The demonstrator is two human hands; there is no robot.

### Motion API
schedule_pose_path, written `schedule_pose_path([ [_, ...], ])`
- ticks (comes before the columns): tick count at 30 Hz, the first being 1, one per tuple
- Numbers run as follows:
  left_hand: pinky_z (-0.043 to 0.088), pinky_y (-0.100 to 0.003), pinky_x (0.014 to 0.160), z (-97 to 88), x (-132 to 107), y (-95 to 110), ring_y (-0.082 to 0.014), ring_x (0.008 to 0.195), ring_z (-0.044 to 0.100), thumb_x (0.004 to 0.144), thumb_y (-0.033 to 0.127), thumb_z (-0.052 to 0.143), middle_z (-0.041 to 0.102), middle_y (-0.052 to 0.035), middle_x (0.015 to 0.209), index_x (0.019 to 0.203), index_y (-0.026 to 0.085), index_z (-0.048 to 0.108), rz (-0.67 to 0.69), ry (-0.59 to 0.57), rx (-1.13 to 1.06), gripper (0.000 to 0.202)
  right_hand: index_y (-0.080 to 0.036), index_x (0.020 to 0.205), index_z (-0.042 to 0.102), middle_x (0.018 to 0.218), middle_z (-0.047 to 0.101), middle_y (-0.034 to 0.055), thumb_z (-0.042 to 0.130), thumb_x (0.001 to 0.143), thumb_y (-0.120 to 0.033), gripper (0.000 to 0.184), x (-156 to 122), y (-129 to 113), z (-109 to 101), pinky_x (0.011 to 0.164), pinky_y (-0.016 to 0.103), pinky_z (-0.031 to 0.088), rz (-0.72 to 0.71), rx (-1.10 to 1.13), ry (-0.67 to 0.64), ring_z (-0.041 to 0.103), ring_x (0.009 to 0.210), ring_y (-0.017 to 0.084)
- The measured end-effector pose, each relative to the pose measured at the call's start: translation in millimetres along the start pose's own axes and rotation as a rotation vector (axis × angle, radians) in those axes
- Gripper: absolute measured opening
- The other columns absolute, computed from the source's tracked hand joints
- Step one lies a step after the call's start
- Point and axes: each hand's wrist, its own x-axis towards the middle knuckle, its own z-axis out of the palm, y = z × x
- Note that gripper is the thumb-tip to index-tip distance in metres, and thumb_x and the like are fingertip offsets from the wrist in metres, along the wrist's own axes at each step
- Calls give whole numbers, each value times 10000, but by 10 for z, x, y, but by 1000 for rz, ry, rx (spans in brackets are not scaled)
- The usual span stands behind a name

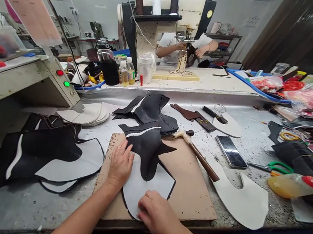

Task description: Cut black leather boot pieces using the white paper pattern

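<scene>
A black shoe upper [145, 147] with a pale grey lining piece [148, 187] lies spread on a brown board [185, 177]. My left hand [121, 163] rests flat along the left side of the upper, its fingers stretched out. At the near edge of the pale lining, my right hand [155, 214] has its fingers curled and pressed together on the rim. A hammer [201, 159] with a wooden handle lies across the board's right side. Just behind the board sits a stack of black uppers [152, 108].
More black uppers with pale linings [50, 151] lie at left, beside stacked white pieces [88, 114]. On the right are a phone [231, 150], scissors [279, 168], a glue bottle [292, 185] and a white cutout [241, 201]. Behind a sewing machine [160, 18], another person's arms [170, 50] show.
</scene>
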Motion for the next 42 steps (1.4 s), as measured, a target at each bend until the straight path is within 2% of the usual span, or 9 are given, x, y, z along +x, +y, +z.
schedule_pose_path([
  [3, 451, -478, 993, -123, -237, 31, -277, 1205, 509, 930, 318, 347, 551, -183, 1287, 1171, 99, 573, -12, -6, -37, 397, -170, 859, 629, 918, 632, 44, 638, 808, -141, 58, 77, -63, 28, 696, 246, 406, 6, -60, -62, 572, 867, 182],
  [8, 503, -425, 956, -454, -699, 98, -233, 1191, 529, 917, 287, 406, 563, -126, 1289, 1194, 163, 551, 17, -125, -169, 336, -159, 813, 616, 833, 625, 40, 535, 842, -89, 111, 128, -19, 56, 681, 249, 369, 22, -57, -30, 562, 791, 163],
  [11, 502, -402, 966, -615, -888, 130, -222, 1226, 502, 900, 278, 456, 531, -83, 1338, 1253, 221, 505, 108, -222, -204, 362, -165, 843, 604, 857, 616, 31, 602, 792, -117, 70, 99, 19, 72, 671, 246, 359, -1, -23, -22, 552, 802, 165],
  [13, 497, -395, 976, -670, -949, 147, -220, 1248, 481, 894, 266, 470, 509, -74, 1362, 1288, 236, 472, 136, -245, -197, 395, -168, 871, 597, 894, 614, 29, 650, 746, -130, 141, 84, 30, 90, 684, 245, 359, -21, 9, -16, 546, 826, 169],
  [19, 496, -421, 975, -678, -962, 182, -230, 1251, 478, 897, 249, 463, 507, -84, 1363, 1305, 229, 450, 162, -240, -134, 409, -157, 788, 606, 794, 617, 30, 537, 767, -46, 133, 123, 5, 64, 652, 241, 346, 17, 11, -30, 542, 743, 153],
  [24, 487, -438, 983, -680, -963, 181, -233, 1260, 467, 895, 221, 454, 502, -107, 1364, 1312, 199, 438, 183, -240, -115, 418, -163, 808, 615, 817, 617, 21, 631, 718, -96, 114, 111, -17, 22, 662, 233, 349, 5, 22, -50, 539, 767, 156],
  [30, 513, -408, 952, -736, -1022, 195, -244, 1226, 500, 882, 264, 493, 523, -109, 1340, 1247, 222, 496, 191, -253, -200, 368, -150, 761, 623, 762, 620, 35, 505, 742, -17, 179, 157, -11, 25, 642, 251, 339, 44, 27, -24, 534, 714, 157],
  [35, 545, -355, 860, -825, -969, 344, -209, 1004, 607, 893, 161, 435, 656, -71, 1036, 968, 194, 597, 363, -275, -293, 182, -168, 768, 624, 755, 608, -4, 554, 707, -33, 164, 79, 12, -36, 638, 212, 365, -5, 98, -19, 524, 686, 126],
  [42, 509, -302, 594, -743, -804, 460, -170, 663, 542, 879, 112, 403, 580, -39, 725, 727, 161, 531, 489, -306, -275, 205, -139, 828, 603, 877, 590, 50, 583, 723, -51, 138, -66, 6, 11, 757, 268, 409, -36, 65, 24, 538, 840, 181],
])
